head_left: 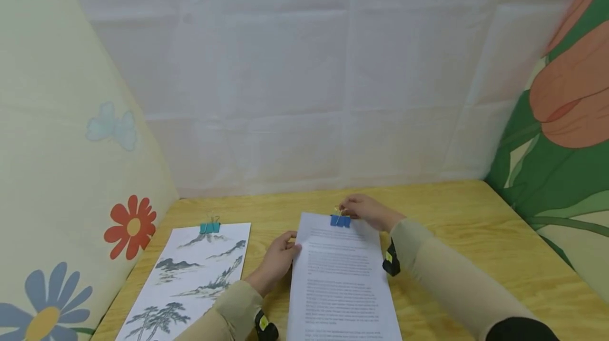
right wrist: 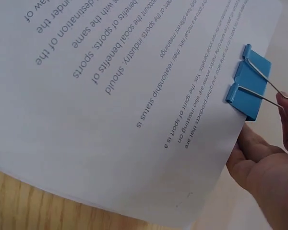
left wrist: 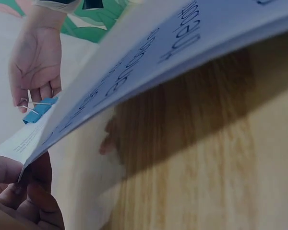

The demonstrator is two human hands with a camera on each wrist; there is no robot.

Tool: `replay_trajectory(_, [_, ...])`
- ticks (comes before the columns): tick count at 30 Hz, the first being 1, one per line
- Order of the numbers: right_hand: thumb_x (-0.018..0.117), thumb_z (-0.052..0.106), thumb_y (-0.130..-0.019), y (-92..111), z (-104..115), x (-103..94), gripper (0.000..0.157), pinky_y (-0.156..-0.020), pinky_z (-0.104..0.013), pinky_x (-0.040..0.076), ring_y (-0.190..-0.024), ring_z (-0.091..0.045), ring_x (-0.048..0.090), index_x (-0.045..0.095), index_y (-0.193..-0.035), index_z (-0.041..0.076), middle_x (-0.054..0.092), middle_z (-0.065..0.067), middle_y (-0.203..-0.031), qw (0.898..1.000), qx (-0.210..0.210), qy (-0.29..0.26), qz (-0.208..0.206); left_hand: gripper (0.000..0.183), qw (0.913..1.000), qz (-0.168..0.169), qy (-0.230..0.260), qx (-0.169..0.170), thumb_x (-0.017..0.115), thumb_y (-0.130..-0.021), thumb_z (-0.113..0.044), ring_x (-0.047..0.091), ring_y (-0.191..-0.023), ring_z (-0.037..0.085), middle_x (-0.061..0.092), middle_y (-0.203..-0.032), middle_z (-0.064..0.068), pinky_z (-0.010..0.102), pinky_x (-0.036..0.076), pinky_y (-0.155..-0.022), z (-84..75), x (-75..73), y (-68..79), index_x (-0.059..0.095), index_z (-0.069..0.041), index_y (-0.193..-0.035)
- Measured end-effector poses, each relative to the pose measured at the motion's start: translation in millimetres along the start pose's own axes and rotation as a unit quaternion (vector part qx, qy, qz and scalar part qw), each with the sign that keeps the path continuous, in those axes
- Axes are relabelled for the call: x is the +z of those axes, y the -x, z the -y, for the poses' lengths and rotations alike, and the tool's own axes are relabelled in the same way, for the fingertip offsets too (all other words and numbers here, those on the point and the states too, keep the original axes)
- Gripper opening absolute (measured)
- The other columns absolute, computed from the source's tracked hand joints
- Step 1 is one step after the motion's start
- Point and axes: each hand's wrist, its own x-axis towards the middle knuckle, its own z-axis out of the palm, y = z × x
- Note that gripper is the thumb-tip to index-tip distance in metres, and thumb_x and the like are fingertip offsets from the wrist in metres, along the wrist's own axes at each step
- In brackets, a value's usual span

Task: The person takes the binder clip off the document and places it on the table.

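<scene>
Nearest me, the printed sheets [head_left: 340, 283] run out past the bottom of my head view, with their upper end on the table [head_left: 442, 224]. I see the left hand [head_left: 276, 259] pinching their left edge between thumb and curled fingers; the left wrist view shows that edge raised off the wood. Left of that arm, I have a landscape print [head_left: 200, 277] lying flat, partly covered by the sleeve [head_left: 238, 298]. Farther off, the blue clip [head_left: 340, 221] sits on the sheets' top edge, and I see the right hand [head_left: 368, 211] pinching its wire handles, its fingers reaching behind the clip. A teal clip [head_left: 210, 228] bites the print's far edge. Beyond the table I see a creased white backdrop [head_left: 304, 92] between floral panels [head_left: 561, 145].
</scene>
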Motion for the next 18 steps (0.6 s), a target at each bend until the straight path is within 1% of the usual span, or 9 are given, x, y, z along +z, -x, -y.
replay_trajectory(4, [0.043,0.011,-0.111,-2,-1,-5.1,0.026,-0.112,-0.050,0.039,-0.128,-0.036,0.055,0.058,-0.117,-0.010,0.057,-0.028,-0.136,0.999,-0.011,-0.042,0.020,0.031,1.0000,-0.005,-0.004,-0.002,0.046,-0.106,-0.003,0.066,-0.081,0.018,0.071,-0.095,0.010,0.032,0.050,-0.073,-1.8,-0.8,0.1,0.053,0.005,-0.135])
replay_trajectory(7, [0.044,0.010,-0.111,-3,-2,-7.7,0.029,-0.112,-0.049,0.039,-0.129,-0.036,0.054,0.051,-0.127,-0.014,0.052,-0.032,-0.141,0.998,-0.017,-0.056,0.033,0.030,0.9998,-0.011,-0.010,-0.012,0.046,-0.106,-0.003,0.066,-0.082,0.018,0.070,-0.097,0.010,0.032,0.050,-0.073,-3.6,-1.5,-0.6,0.054,0.004,-0.135])
replay_trajectory(9, [0.045,0.009,-0.111,-4,-3,-9.4,0.038,-0.113,-0.048,0.038,-0.132,-0.038,0.052,0.043,-0.139,-0.016,0.048,-0.033,-0.145,0.997,-0.016,-0.068,0.041,0.030,0.9997,-0.014,-0.011,-0.018,0.046,-0.106,-0.003,0.066,-0.083,0.018,0.071,-0.098,0.011,0.032,0.050,-0.073,-4.4,-1.9,-1.0,0.054,0.003,-0.135])
replay_trajectory(11, [0.045,0.008,-0.111,-4,-4,-11.3,0.047,-0.114,-0.047,0.037,-0.137,-0.040,0.047,0.032,-0.149,-0.015,0.044,-0.034,-0.149,0.995,-0.011,-0.086,0.053,0.030,0.9995,-0.017,-0.015,-0.022,0.046,-0.106,-0.003,0.066,-0.084,0.018,0.071,-0.100,0.012,0.031,0.051,-0.074,-4.1,-1.8,-1.2,0.054,0.003,-0.135])
replay_trajectory(14, [0.046,0.003,-0.110,-4,-4,-14.3,0.055,-0.115,-0.047,0.035,-0.142,-0.042,0.042,0.022,-0.155,-0.014,0.039,-0.034,-0.154,0.993,0.005,-0.104,0.064,0.031,0.9995,-0.020,-0.011,-0.024,0.047,-0.106,-0.003,0.067,-0.085,0.018,0.071,-0.101,0.013,0.031,0.051,-0.075,-3.2,-1.2,-1.1,0.054,0.004,-0.135])
replay_trajectory(16, [0.046,0.003,-0.109,-3,-2,-15.6,0.057,-0.115,-0.046,0.035,-0.143,-0.041,0.041,0.020,-0.157,-0.013,0.038,-0.032,-0.156,0.991,0.020,-0.110,0.068,0.031,0.9995,-0.021,-0.007,-0.020,0.048,-0.106,-0.002,0.067,-0.085,0.018,0.071,-0.102,0.013,0.032,0.052,-0.074,-2.0,-0.7,-0.2,0.053,0.005,-0.136])
replay_trajectory(18, [0.048,0.004,-0.109,-2,0,-16.3,0.057,-0.114,-0.045,0.037,-0.142,-0.038,0.044,0.023,-0.157,-0.013,0.040,-0.030,-0.155,0.991,0.034,-0.108,0.069,0.031,0.9996,-0.024,-0.002,-0.017,0.048,-0.105,-0.002,0.067,-0.085,0.019,0.071,-0.101,0.014,0.032,0.053,-0.074,-1.0,-0.5,1.5,0.054,0.006,-0.135])
